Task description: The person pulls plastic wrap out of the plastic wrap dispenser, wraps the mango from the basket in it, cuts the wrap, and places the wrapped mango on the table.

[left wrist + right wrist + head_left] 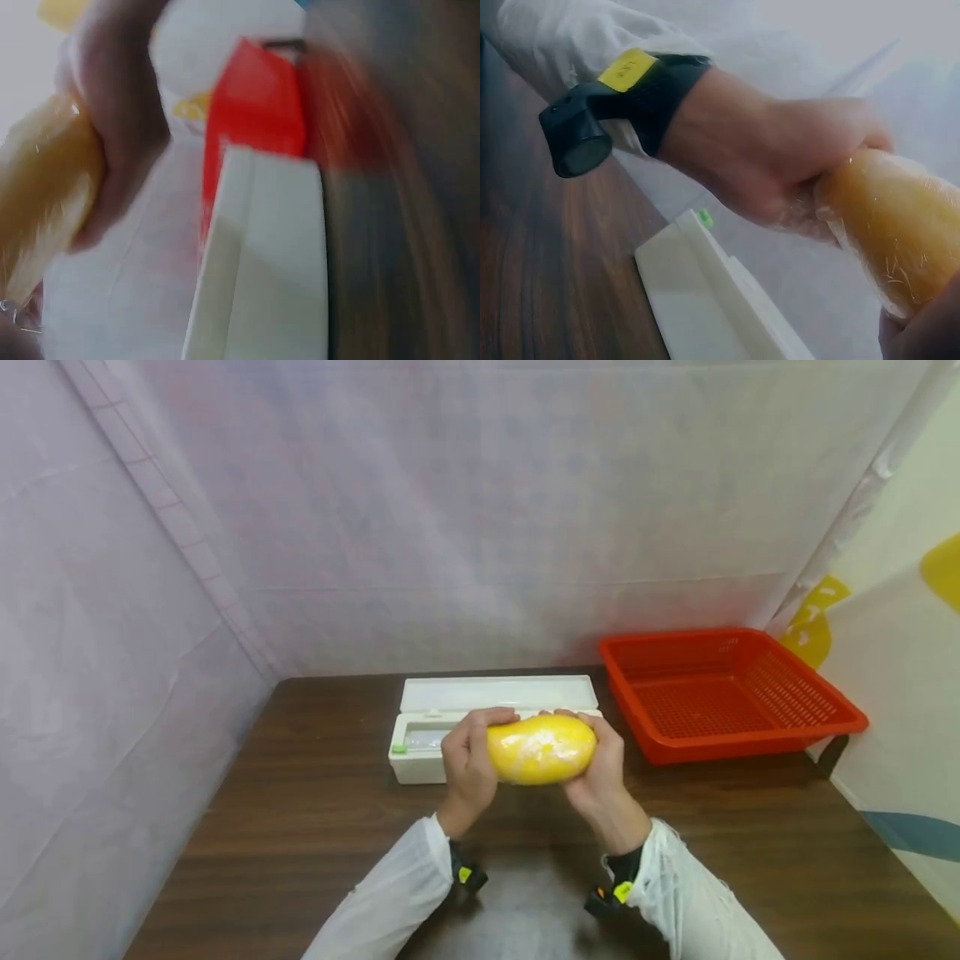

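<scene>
Clear cling film wraps a smooth yellow mango [542, 749], held in the air between both hands. My left hand [470, 764] grips its left end, and my right hand [602, 768] grips the right end. In the right wrist view the film over the mango [900, 225] is wrinkled, and the left hand [780, 142] curls around one end. The left wrist view shows the right hand [124, 112] around the mango [49, 180]. Behind the hands a white cling film dispenser [420, 768] stands on the table with its lid [498, 693] raised; the hands hide part of it.
A red plastic basket [750, 739] with perforated sides sits at the table's back right, beyond the right hand. The brown wooden table [315, 827] meets a white sheet wall [480, 527] at the back. A green slider [399, 749] is on the dispenser's left end.
</scene>
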